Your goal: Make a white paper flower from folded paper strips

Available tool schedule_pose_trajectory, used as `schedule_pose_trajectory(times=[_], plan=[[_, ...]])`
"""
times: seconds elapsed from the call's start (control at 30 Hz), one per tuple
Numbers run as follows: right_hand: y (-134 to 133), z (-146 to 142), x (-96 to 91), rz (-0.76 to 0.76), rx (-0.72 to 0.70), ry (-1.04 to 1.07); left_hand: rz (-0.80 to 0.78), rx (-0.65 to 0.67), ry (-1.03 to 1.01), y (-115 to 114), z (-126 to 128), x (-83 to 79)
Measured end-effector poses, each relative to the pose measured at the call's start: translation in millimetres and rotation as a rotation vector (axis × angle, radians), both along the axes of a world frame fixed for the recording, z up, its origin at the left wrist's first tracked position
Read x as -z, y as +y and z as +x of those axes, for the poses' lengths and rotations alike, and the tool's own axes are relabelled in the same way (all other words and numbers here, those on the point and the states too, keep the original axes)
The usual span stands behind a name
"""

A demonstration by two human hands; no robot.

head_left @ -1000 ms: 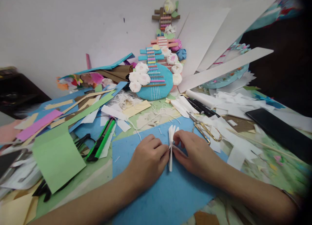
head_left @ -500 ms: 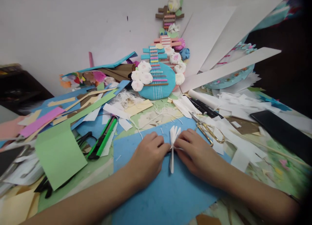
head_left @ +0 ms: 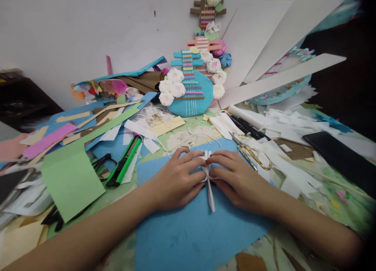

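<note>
A narrow bundle of folded white paper [head_left: 210, 197] stands out over the blue sheet [head_left: 179, 235], pinched in at its middle by thin white string. My left hand [head_left: 179, 181] is closed on the bundle's left side, its upper fingertips on the fanned top end. From the other side, my right hand [head_left: 236, 177] grips the same bundle, index fingertip near the left one. The string runs out sideways at the waist into the lower fingers of both hands. Its ends are hidden there. The bundle's lower tail hangs free between the hands.
Gold-handled scissors [head_left: 249, 155] and black pens [head_left: 246, 127] lie beyond my right hand. A green utility knife [head_left: 125, 161] and green paper [head_left: 72, 185] are at left. Paper scraps surround a phone-like black slab [head_left: 337, 155]. A blue paper guitar [head_left: 199, 94] leans against the wall.
The fingers of both hands have moved up and inward onto the bundle's fanned top, covering more of it. The bundle's tail has tilted slightly to the right.
</note>
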State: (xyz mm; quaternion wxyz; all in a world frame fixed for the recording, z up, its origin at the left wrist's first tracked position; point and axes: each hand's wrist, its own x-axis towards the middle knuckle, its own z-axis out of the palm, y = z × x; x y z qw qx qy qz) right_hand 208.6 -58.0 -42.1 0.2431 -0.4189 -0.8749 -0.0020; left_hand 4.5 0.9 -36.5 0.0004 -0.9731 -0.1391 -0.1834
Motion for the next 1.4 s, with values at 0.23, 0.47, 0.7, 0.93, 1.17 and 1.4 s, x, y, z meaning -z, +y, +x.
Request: schedule_pose_trajectory(times=[0.23,0.47,0.7,0.93,1.17,1.4], plan=[[4,8,7.1,0.087,0.055,0.026,0.034,0.021,0.072,4,0,-1.1],[9,13,9.5,0.115,0.096,0.043,0.048,0.027,0.092,6,1,-1.2],[10,12,10.2,0.038,0.080,0.046,0.062,0.024,0.100,8,2,-1.5],[13,16,13.0,0.009,0.081,-0.034,0.101,0.031,0.096,9,2,0.9],[8,14,3.5,0.014,0.134,-0.098,0.113,0.021,0.107,9,2,0.4],[5,12,-5.4,0.020,0.044,-0.072,0.010,0.032,0.023,10,4,0.9]])
